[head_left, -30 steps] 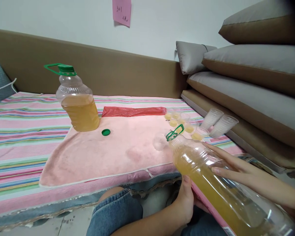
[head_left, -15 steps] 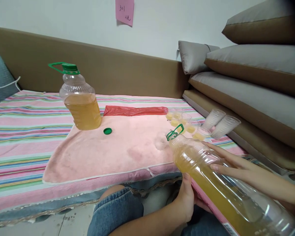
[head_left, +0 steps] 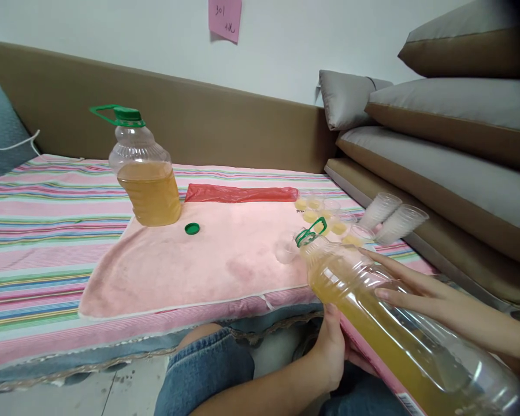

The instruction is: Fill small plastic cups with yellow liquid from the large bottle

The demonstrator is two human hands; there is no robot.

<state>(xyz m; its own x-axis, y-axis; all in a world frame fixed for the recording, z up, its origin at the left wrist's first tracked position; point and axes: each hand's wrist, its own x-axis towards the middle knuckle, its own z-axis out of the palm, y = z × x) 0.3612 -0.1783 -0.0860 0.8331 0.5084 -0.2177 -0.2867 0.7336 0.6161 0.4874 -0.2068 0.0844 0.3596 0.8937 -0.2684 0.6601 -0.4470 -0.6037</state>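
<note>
A large clear plastic bottle [head_left: 385, 323] of yellow liquid lies tilted across the lower right, its uncapped mouth with a green ring handle [head_left: 318, 226] over a small clear cup [head_left: 285, 252]. My left hand [head_left: 331, 352] supports the bottle from below, fingers wrapped under it. My right hand [head_left: 416, 292] grips its upper side with fingers spread along the plastic. Whether liquid runs into the cup is too hard to make out. Several cups with yellow liquid [head_left: 338, 226] stand behind the bottle's neck. A green cap [head_left: 192, 229] lies on the pink cloth [head_left: 156, 277].
A second bottle [head_left: 149, 190], green-capped and partly full, stands at the left. A flattened red plastic bag [head_left: 240, 193] lies along the cloth's back edge. Two stacks of clear cups [head_left: 401, 223] lean at the right beside piled grey cushions [head_left: 442, 150]. A brown headboard [head_left: 199, 115] runs behind.
The view has shifted slightly, moving the whole scene a little to the right and up. Both hands keep the bottle tilted at nearly the same angle over the cup.
</note>
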